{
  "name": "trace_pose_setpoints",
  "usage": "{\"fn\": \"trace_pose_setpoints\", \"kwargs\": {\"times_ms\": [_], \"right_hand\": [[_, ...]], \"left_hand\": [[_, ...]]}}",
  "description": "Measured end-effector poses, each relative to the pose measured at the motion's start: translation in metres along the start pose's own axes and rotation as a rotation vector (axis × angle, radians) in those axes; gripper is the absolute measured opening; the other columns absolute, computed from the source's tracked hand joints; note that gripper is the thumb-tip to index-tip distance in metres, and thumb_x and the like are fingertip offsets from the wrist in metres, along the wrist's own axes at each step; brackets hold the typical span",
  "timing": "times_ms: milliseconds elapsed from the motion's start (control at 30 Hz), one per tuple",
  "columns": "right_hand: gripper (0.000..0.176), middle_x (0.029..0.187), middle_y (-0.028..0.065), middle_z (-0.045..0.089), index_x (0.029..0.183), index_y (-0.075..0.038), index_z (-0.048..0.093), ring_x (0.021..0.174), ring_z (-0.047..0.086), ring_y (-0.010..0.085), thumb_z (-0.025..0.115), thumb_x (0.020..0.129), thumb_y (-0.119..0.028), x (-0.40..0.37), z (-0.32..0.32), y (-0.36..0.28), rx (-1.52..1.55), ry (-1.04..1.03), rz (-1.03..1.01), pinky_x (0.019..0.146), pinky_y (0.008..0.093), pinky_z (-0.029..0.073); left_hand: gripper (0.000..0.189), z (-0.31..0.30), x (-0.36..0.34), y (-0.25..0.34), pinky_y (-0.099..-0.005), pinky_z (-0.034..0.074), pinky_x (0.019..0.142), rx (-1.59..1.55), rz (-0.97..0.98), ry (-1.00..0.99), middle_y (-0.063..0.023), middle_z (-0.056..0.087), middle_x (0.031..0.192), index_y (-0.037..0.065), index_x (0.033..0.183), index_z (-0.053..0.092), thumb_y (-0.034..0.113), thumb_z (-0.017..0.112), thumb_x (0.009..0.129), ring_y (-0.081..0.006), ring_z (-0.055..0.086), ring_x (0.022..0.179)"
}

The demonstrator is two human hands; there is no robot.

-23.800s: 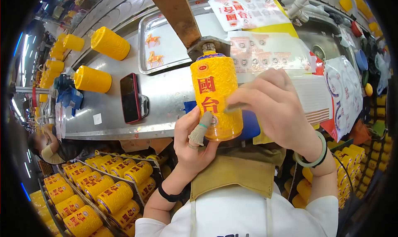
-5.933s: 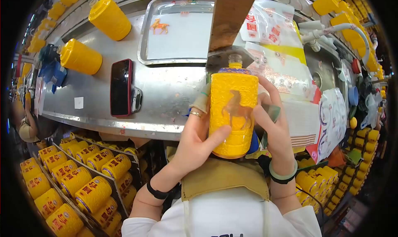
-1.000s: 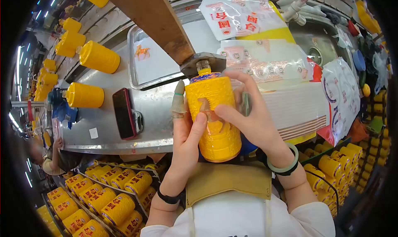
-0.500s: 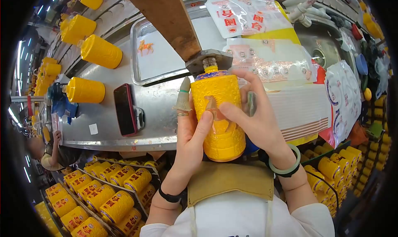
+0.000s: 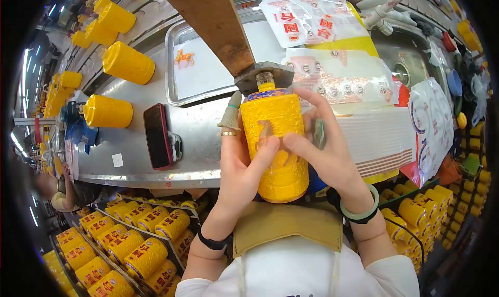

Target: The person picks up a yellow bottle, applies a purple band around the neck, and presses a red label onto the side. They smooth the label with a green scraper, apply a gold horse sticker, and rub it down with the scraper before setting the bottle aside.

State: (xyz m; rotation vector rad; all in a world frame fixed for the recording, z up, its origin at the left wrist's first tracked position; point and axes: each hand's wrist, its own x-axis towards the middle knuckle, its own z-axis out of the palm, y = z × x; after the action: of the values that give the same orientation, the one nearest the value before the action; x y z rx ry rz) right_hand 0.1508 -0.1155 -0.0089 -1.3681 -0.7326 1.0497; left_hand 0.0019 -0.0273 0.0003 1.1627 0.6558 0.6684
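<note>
The left hand (image 5: 239,172) and right hand (image 5: 327,156) hold the yellow bottle (image 5: 280,177). The left thumb has moved up onto its horse sticker (image 5: 263,130), so both thumbs press there. A phone (image 5: 157,136) lies at 9 o'clock.

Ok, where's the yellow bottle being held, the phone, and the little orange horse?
yellow bottle (image 5: 283,180): head view, on its lower body.
phone (image 5: 157,136): head view, middle of its dark screen.
orange horse sticker (image 5: 182,58): head view, on the horse's body.
</note>
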Motion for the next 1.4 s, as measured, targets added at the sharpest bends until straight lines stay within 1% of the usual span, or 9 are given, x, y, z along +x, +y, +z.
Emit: {"fn": "trace_pose_setpoints", "kwargs": {"times_ms": [600,700,833,900,933,1033,1200,1267,1400], "right_hand": [[0.058,0.121,0.0055,0.057,0.15,-0.003,0.045,0.108,0.052,0.0113,0.069,0.098,-0.011,0.001,-0.013,-0.01,0.119,-0.012,0.085,0.097,0.028,0.043],[0.05,0.121,0.0046,0.057,0.148,-0.001,0.047,0.112,0.052,0.0109,0.063,0.101,-0.008,0.001,-0.037,0.006,0.28,0.072,0.09,0.1,0.027,0.042],[0.037,0.126,0.0064,0.063,0.138,0.002,0.055,0.118,0.056,0.0114,0.059,0.101,0.0,-0.003,-0.041,-0.003,0.162,0.236,0.004,0.104,0.0272,0.044],[0.033,0.126,0.0064,0.064,0.133,0.002,0.06,0.117,0.058,0.0116,0.058,0.1,0.002,-0.004,-0.042,-0.008,0.144,0.248,-0.01,0.104,0.0265,0.045],[0.032,0.125,0.0057,0.065,0.132,0.002,0.06,0.116,0.059,0.0114,0.059,0.101,0.002,-0.004,-0.041,-0.009,0.123,0.246,-0.069,0.103,0.0268,0.045],[0.03,0.123,0.0047,0.065,0.131,0.002,0.061,0.114,0.06,0.0113,0.058,0.101,0.001,-0.004,-0.034,-0.016,0.093,0.214,-0.145,0.101,0.0268,0.047],[0.024,0.115,0.0059,0.068,0.126,-0.001,0.064,0.107,0.064,0.0123,0.061,0.102,-0.003,-0.011,-0.009,-0.026,0.02,0.162,-0.139,0.09,0.0259,0.052],[0.024,0.113,0.0144,0.068,0.122,-0.001,0.065,0.103,0.068,0.0255,0.064,0.098,-0.004,-0.01,-0.005,-0.009,-0.21,0.176,-0.245,0.089,0.0327,0.053],[0.022,0.11,0.0194,0.067,0.117,0.0,0.066,0.098,0.066,0.037,0.062,0.095,0.0,-0.005,-0.022,0.002,-0.403,0.3,-0.309,0.089,0.0384,0.052]], "left_hand": [[0.081,-0.001,0.0,-0.005,-0.0395,0.042,0.116,-0.125,-0.068,0.015,-0.0144,0.04,0.157,0.004,0.166,0.013,-0.001,0.06,0.101,-0.0236,0.046,0.142],[0.078,-0.007,-0.013,-0.011,-0.042,0.036,0.12,-0.109,-0.051,0.044,-0.0164,0.036,0.161,0.001,0.166,0.014,0.008,0.06,0.102,-0.0261,0.042,0.145],[0.089,-0.021,-0.031,-0.018,-0.0475,0.032,0.122,0.318,0.266,0.037,-0.0221,0.026,0.165,-0.004,0.163,0.023,0.045,0.063,0.101,-0.0332,0.035,0.15],[0.104,-0.025,-0.038,-0.01,-0.049,0.033,0.12,0.885,0.449,-0.092,-0.0241,0.028,0.162,-0.005,0.16,0.03,0.064,0.068,0.093,-0.0377,0.035,0.149],[0.119,-0.025,-0.04,-0.019,-0.0508,0.035,0.118,0.865,0.433,-0.074,-0.0256,0.03,0.159,-0.007,0.157,0.035,0.077,0.072,0.081,-0.0409,0.037,0.145],[0.122,-0.024,-0.043,-0.026,-0.0528,0.036,0.116,0.857,0.441,-0.061,-0.0268,0.029,0.16,-0.005,0.156,0.038,0.08,0.074,0.076,-0.0426,0.039,0.142],[0.126,-0.007,-0.046,0.005,-0.0513,0.043,0.113,1.162,0.457,-0.127,-0.0253,0.027,0.162,-0.001,0.158,0.038,0.062,0.094,0.065,-0.0421,0.044,0.141],[0.123,0.0,-0.045,0.007,-0.0493,0.045,0.11,1.276,0.451,-0.092,-0.0254,0.031,0.16,0.002,0.158,0.04,0.043,0.102,0.06,-0.0431,0.046,0.136],[0.102,-0.003,-0.042,-0.01,-0.0513,0.045,0.108,1.267,0.52,-0.001,-0.0287,0.034,0.157,0.002,0.154,0.045,0.036,0.095,0.073,-0.0466,0.045,0.135]]}}
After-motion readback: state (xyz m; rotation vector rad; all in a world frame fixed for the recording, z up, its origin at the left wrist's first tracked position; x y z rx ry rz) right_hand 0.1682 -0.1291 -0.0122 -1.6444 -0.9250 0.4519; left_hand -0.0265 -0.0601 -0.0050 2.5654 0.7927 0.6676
